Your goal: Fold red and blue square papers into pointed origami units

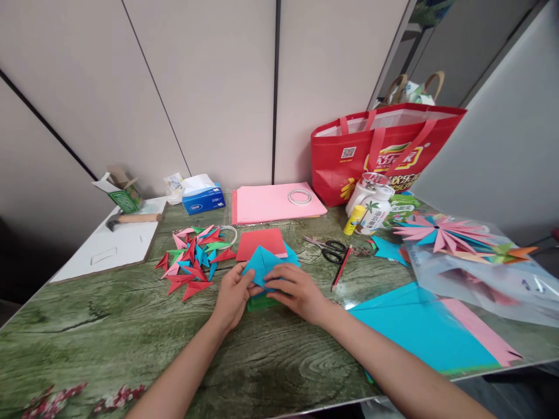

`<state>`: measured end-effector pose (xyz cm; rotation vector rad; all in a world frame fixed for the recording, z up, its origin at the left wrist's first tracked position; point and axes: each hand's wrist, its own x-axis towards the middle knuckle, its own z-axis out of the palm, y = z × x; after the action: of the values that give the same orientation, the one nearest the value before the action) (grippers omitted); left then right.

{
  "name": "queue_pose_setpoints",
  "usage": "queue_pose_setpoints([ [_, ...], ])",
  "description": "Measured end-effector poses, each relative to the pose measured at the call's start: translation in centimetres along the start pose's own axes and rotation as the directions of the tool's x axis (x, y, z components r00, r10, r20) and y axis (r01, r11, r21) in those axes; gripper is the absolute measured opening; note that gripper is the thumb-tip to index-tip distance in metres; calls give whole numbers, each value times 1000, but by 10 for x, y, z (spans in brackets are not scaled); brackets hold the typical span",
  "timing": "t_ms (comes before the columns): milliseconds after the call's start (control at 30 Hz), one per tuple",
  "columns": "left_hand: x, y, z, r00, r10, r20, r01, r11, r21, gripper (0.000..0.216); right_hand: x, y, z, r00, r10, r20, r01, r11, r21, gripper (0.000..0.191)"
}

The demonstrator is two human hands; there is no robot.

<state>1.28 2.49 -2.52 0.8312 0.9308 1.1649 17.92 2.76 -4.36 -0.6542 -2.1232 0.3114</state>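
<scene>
A blue sheet of origami paper (262,261), creased to a point at the top, is held up between my two hands over the table. My left hand (236,291) pinches its left edge between thumb and fingers. Curled over its right side, my right hand (297,290) presses the paper with its fingertips. Behind and under it lie a red paper square (258,240) and more blue and green paper, partly hidden by the hands. A heap of folded red, pink, blue and green paper pieces (192,259) sits left of my left hand.
Black-handled scissors (332,251) and a red pencil (342,269) lie to the right, near a yellow glue stick (354,220). Behind are pink paper (262,203), a tissue box (203,199) and a red bag (332,169). A hammer (135,218) rests on a white board (126,250).
</scene>
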Motion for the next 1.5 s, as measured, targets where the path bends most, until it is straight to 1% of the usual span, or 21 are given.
queue_pose_setpoints([
  [100,-1,1,2,1000,12,21,-12,1000,-13,29,-1,1,1,999,45,-15,-45,999,30,16],
  [167,-2,3,3,998,45,52,-44,999,-19,44,0,1,0,995,99,-26,-97,993,68,17],
  [233,-3,3,3,993,82,85,-83,996,13,57,0,0,-2,987,155,-35,-151,983,102,16],
  [267,-4,3,2,991,88,101,-95,994,57,57,1,0,-3,984,177,-38,-171,979,114,16],
  [333,-3,1,-1,991,75,108,-95,977,189,46,1,-1,-4,977,209,-40,-202,970,132,16],
  [400,-2,-1,-4,995,67,73,-85,951,298,37,2,-2,-5,974,223,-52,-213,966,149,16],
  [500,0,-3,-7,995,95,19,-95,934,343,35,4,-4,-7,957,269,-111,-249,954,165,14],
  [600,0,-3,-6,993,115,19,-116,943,313,31,5,-2,-7,915,369,-161,-333,918,215,9],
  [700,-1,-3,-4,989,142,37,-147,956,253,26,5,2,-6,878,455,-151,-398,867,300,9],
  [800,-1,-5,-4,987,156,49,-163,960,230,22,5,3,-5,854,496,-155,-444,852,279,7],
  [867,-1,-6,-5,988,144,54,-153,961,230,21,5,1,-6,851,502,-155,-454,851,263,3],
  [933,-2,-5,-5,991,110,78,-126,962,242,22,6,-1,-8,861,499,-102,-451,840,302,11],
  [1000,-3,-4,-3,992,69,109,-96,959,266,24,7,-2,-8,872,490,-17,-454,820,347,12],
  [1067,-4,-3,-1,991,62,117,-91,958,271,27,6,0,-7,869,492,42,-470,799,375,10],
  [1133,-4,-2,1,991,98,88,-116,964,240,32,6,2,-5,858,512,49,-485,774,406,13],
  [1233,-4,-2,1,991,136,19,-137,974,182,43,4,6,-3,836,548,6,-496,751,436,19],
  [1333,-2,-2,0,996,82,-26,-78,987,143,43,3,6,-3,834,551,-33,-485,759,435,18],
  [1433,-1,-3,-2,998,19,-57,-13,995,103,39,3,4,-4,834,550,-38,-482,761,434,18],
  [1500,0,-4,-2,997,8,-71,-3,997,80,34,4,3,-5,827,561,-35,-494,755,431,17],
])
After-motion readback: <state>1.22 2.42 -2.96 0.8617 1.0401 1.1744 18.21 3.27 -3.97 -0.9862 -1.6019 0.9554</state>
